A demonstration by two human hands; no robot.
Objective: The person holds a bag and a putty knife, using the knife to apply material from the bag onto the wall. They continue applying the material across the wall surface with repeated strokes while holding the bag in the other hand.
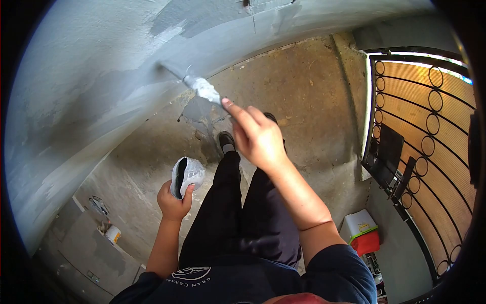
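Note:
My right hand (260,137) is closed around the handle of a slim paintbrush (205,90), with the index finger stretched along it. Pale grey paint coats the brush thickly, and its dark far end is at the grey wall (116,55), where darker wet-looking patches show. Lower down on the left, my left hand (174,200) grips a small grey-smeared cup (192,175). The cup is tilted so that its dark opening faces left; its contents are hidden. A gap of bare floor shows between the cup and my legs.
My shoes (226,142) stand on a stained concrete floor (298,86). At the right is a metal gate (430,126) with black bars and rings. A red and white box (362,233) sits beside my right elbow. A small white container (112,234) lies at lower left.

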